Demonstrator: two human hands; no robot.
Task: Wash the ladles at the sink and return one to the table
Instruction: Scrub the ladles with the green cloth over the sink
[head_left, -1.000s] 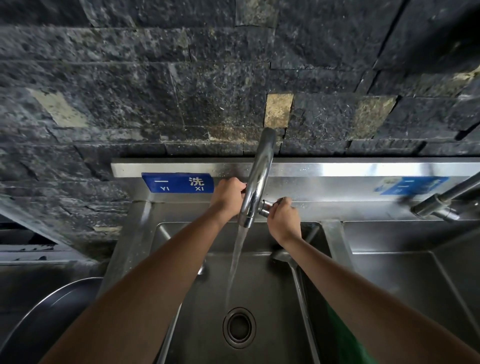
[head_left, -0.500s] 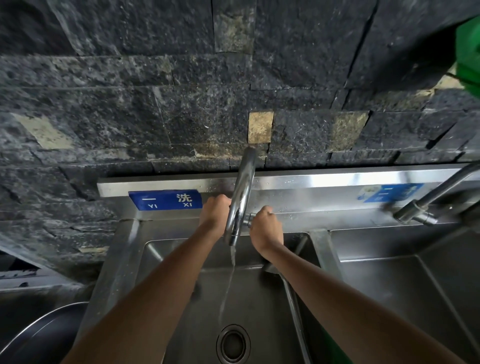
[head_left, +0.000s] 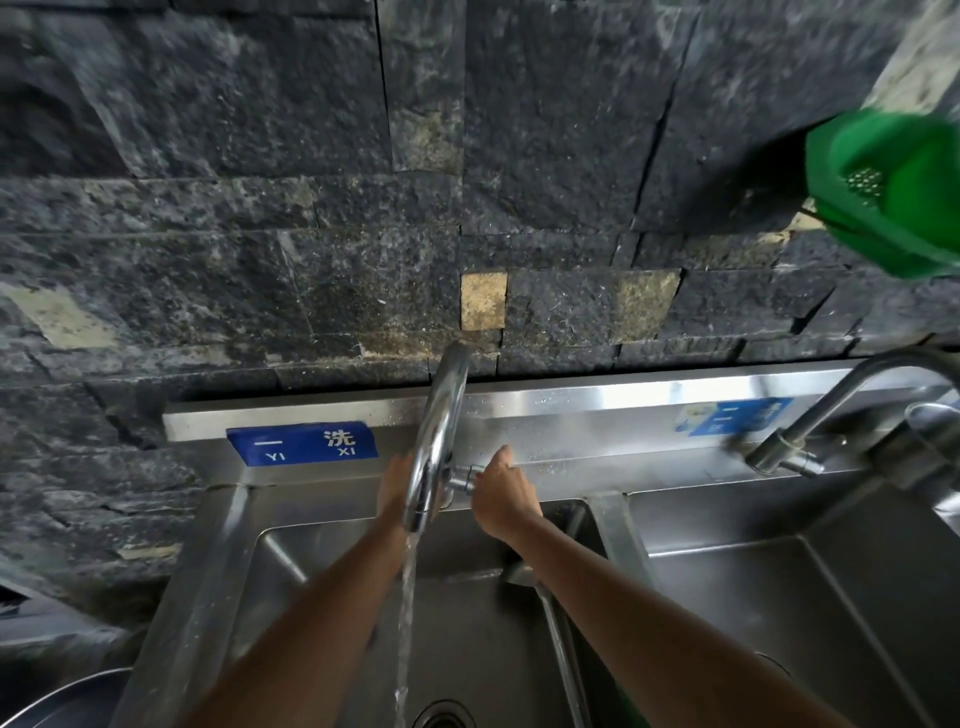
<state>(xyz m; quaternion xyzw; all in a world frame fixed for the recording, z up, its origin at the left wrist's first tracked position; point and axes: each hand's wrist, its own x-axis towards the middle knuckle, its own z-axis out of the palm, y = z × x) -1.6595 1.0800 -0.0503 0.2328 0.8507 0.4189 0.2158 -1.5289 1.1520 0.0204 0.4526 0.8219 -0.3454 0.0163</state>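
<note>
Against the right wall of the steel sink (head_left: 291, 551), under the right forearm, a ladle (head_left: 558, 629) leaning handle-down, water (head_left: 408, 597) running from the curved tap (head_left: 439, 431), right hand (head_left: 501, 496) pinching the tap lever (head_left: 465, 480), left hand (head_left: 395, 486) half hidden behind the spout, grip unreadable.

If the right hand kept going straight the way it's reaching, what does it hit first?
The right hand reaches toward the back of the sink. Its fingers already seem to touch the tap handle beside the faucet. Past that, it would likely meet the steel backsplash; depth is unclear.
</note>
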